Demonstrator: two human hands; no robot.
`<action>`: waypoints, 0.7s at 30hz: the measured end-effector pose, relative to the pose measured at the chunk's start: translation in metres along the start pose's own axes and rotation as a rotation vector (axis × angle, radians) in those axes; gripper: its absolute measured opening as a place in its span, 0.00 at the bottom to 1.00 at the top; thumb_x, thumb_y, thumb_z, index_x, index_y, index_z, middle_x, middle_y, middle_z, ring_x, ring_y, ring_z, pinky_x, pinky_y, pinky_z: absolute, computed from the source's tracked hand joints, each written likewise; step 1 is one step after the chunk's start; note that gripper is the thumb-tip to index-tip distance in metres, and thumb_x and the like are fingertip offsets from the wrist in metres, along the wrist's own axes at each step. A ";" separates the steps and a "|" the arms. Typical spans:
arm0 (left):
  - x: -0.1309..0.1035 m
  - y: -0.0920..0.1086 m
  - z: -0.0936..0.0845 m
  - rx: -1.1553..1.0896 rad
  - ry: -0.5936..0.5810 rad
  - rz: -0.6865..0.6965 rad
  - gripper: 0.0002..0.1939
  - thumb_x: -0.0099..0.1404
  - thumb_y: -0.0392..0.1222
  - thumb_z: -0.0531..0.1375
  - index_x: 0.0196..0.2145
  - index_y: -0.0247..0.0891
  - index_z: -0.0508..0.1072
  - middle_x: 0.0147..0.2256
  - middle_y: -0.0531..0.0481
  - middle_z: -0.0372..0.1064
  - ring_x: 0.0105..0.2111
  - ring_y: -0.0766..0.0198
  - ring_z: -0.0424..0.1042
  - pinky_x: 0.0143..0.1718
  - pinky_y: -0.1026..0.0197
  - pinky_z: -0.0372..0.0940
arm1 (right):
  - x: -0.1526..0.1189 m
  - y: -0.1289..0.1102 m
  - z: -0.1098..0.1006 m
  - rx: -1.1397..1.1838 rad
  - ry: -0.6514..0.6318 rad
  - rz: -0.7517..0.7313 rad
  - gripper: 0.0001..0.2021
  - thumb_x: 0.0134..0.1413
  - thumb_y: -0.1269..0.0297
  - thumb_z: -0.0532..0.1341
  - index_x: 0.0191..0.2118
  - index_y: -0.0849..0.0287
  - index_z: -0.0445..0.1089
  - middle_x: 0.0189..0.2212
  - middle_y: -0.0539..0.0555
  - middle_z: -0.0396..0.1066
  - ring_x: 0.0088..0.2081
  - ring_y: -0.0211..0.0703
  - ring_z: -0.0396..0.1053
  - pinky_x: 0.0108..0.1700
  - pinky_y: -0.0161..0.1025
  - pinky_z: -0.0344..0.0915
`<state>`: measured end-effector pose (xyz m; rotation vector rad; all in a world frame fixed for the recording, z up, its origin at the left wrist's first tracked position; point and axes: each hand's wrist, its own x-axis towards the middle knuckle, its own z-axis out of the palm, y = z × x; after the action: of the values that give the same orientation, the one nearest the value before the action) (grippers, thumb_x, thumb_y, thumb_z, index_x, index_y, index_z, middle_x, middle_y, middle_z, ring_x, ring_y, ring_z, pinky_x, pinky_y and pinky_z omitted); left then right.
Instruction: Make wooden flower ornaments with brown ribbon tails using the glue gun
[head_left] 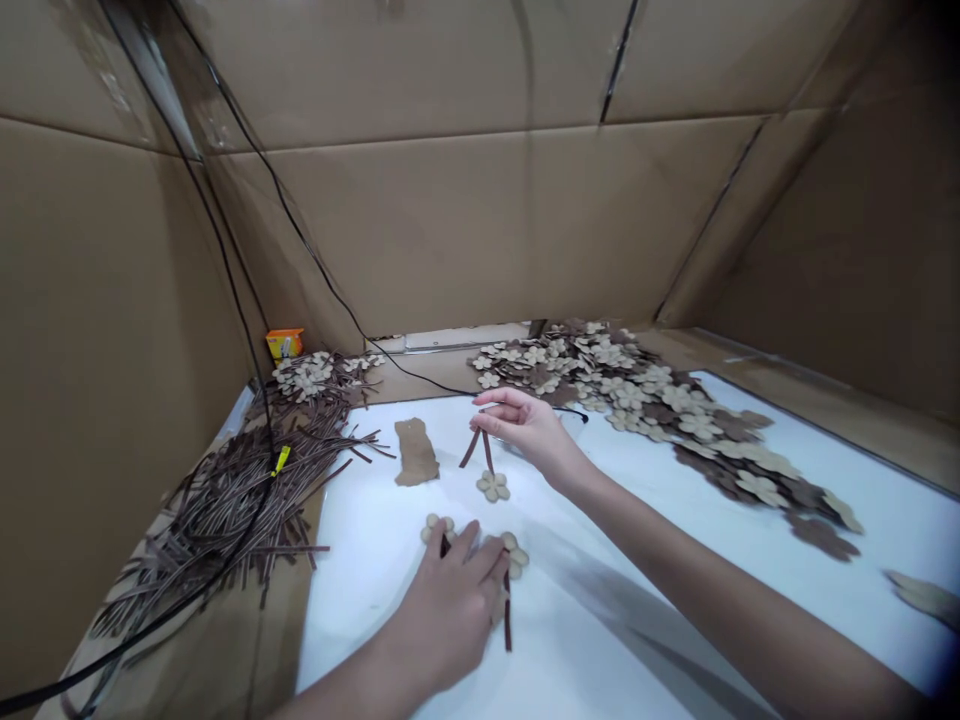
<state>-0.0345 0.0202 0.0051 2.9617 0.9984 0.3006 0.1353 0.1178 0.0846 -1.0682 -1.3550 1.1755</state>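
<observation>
My right hand is raised over the white board, its thumb and fingers pinched on a brown strip. The strip is bent at the fingertips, so two lengths hang down. One length reaches to a beige flower-shaped piece. Nearer to me, my left hand rests palm down with its fingers apart over flower pieces. Parts of a beige flower show beside its fingers, and another flower shows at the fingertips. A dark strip sticks out beside this hand. What lies under the palm is hidden.
A heap of brown strips spreads at the left, with beige flowers behind. Many beige and brown flower pieces lie at the back right. A torn cardboard piece, an orange box and a black cable are also there.
</observation>
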 end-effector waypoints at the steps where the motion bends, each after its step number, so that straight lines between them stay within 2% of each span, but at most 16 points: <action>1: 0.000 0.000 0.001 0.010 0.011 0.002 0.21 0.69 0.40 0.43 0.57 0.36 0.59 0.57 0.46 0.59 0.57 0.49 0.53 0.54 0.42 0.46 | -0.002 0.001 -0.001 -0.013 0.002 -0.001 0.17 0.40 0.59 0.68 0.38 0.57 0.69 0.26 0.49 0.76 0.35 0.42 0.73 0.42 0.39 0.65; 4: 0.001 0.000 0.003 0.022 0.031 -0.002 0.20 0.69 0.40 0.44 0.56 0.36 0.59 0.56 0.47 0.60 0.57 0.49 0.54 0.54 0.41 0.47 | -0.006 0.006 -0.005 -0.023 0.003 0.040 0.19 0.40 0.59 0.68 0.40 0.57 0.68 0.26 0.49 0.76 0.35 0.42 0.73 0.42 0.38 0.64; 9: 0.003 0.000 0.000 0.007 0.022 -0.001 0.19 0.69 0.40 0.44 0.56 0.37 0.61 0.55 0.46 0.61 0.58 0.49 0.52 0.54 0.42 0.48 | -0.009 0.017 -0.013 0.035 -0.036 0.150 0.15 0.37 0.57 0.69 0.31 0.59 0.69 0.25 0.51 0.76 0.34 0.41 0.73 0.40 0.37 0.66; 12: 0.004 0.000 -0.001 0.011 -0.003 0.008 0.20 0.68 0.38 0.45 0.55 0.35 0.61 0.55 0.45 0.61 0.59 0.48 0.51 0.54 0.41 0.49 | -0.010 0.024 -0.016 0.041 -0.040 0.196 0.15 0.35 0.57 0.70 0.29 0.59 0.69 0.25 0.51 0.76 0.33 0.40 0.73 0.39 0.36 0.66; 17: 0.005 0.001 -0.002 0.014 -0.024 -0.008 0.19 0.68 0.37 0.45 0.55 0.36 0.62 0.55 0.45 0.61 0.59 0.47 0.52 0.54 0.40 0.49 | -0.012 0.027 -0.015 0.052 -0.049 0.274 0.16 0.32 0.56 0.71 0.27 0.60 0.71 0.27 0.52 0.76 0.29 0.37 0.72 0.33 0.33 0.66; 21: 0.005 0.001 -0.002 0.011 -0.020 -0.012 0.19 0.67 0.38 0.46 0.55 0.38 0.61 0.55 0.46 0.61 0.59 0.49 0.51 0.55 0.41 0.50 | -0.015 0.025 -0.011 0.091 -0.078 0.315 0.17 0.32 0.53 0.71 0.26 0.60 0.72 0.29 0.54 0.76 0.31 0.38 0.72 0.34 0.33 0.67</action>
<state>-0.0300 0.0220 0.0086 2.9610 1.0182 0.2652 0.1483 0.1077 0.0580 -1.2099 -1.2071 1.5089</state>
